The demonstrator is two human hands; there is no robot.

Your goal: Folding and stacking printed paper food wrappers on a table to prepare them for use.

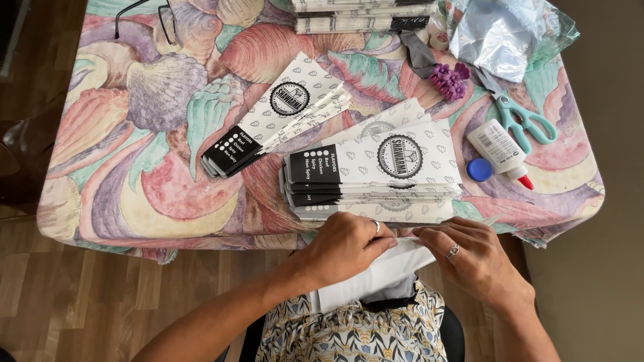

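Observation:
My left hand (349, 243) and my right hand (469, 253) meet at the near table edge, both pinching a flat white paper sleeve (376, 275) that slants down toward my lap. Each hand wears a ring. Just beyond my fingers lies a stack of white and black printed paper sleeves (376, 175). A smaller fanned stack of the same sleeves (275, 117) rests to the left of it.
A glue bottle (500, 149) with its blue cap (479, 169) off lies at the right, next to teal scissors (526, 121). Purple flowers (448, 80), a plastic bag (500, 33), more sleeve stacks (362, 15) and eyeglasses (144, 17) sit at the back. The seashell-patterned tablecloth (127, 154) covers the table.

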